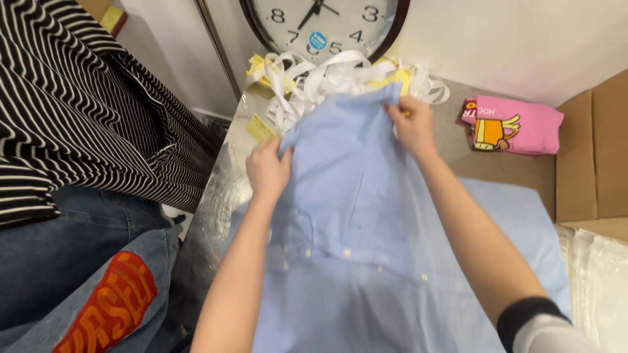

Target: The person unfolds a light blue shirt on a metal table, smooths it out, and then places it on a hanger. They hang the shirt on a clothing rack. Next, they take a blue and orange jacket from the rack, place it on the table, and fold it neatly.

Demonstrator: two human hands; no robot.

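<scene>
Hands meet at the far end of a light blue shirt spread lengthwise over the bench, its small pale buttons running in a row across the near part. Left hand has its grip clamped on the shirt's edge at about 10 o'clock from the garment's middle, fingers curled over bunched cloth. Right hand has its grip pinched together on the top edge at about 1 o'clock, holding the fabric up just in front of a heap of white and yellow paper strips. Behind that heap, at 12 o'clock, a round wall clock leans on the white wall. At 2 o'clock lies a folded pink garment with a cartoon print, beside the flap of a cardboard box. At 9 o'clock hang a black-and-white striped top and blue denim with an orange patch. Clear plastic bags lie at 4 o'clock.
</scene>
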